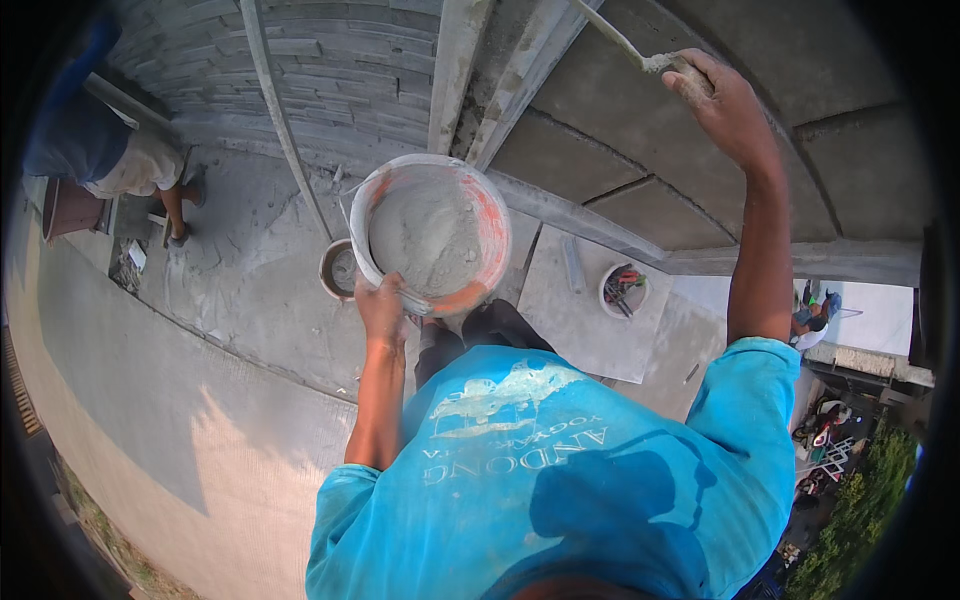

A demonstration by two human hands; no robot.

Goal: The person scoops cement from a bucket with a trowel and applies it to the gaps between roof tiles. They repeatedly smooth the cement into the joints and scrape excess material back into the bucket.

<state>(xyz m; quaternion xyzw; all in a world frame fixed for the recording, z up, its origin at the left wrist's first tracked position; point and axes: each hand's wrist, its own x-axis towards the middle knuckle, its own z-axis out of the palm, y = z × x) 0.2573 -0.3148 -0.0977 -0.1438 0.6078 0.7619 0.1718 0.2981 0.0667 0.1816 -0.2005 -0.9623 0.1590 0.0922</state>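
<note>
My left hand (382, 312) is closed on the near rim of a whitish bucket (496, 225) with orange-red smears inside. Grey mortar (425, 230) fills much of it. Up at the right, my raised right hand (722, 108) grips the mortar-caked handle of a trowel (622, 40). The trowel's thin metal part points up and left, in front of a grey plastered wall (600, 150) with dark grooves, and runs out of the picture at the top. Whether the trowel touches the wall I cannot tell.
A small bucket (341, 270) stands left of the large one, below a leaning pole (285, 120). Right of my legs is a white tub of tools (624, 291). Another person (120, 150) is at far left, beside a ledge edge (220, 340). Stacked stone cladding (350, 70) covers the back wall.
</note>
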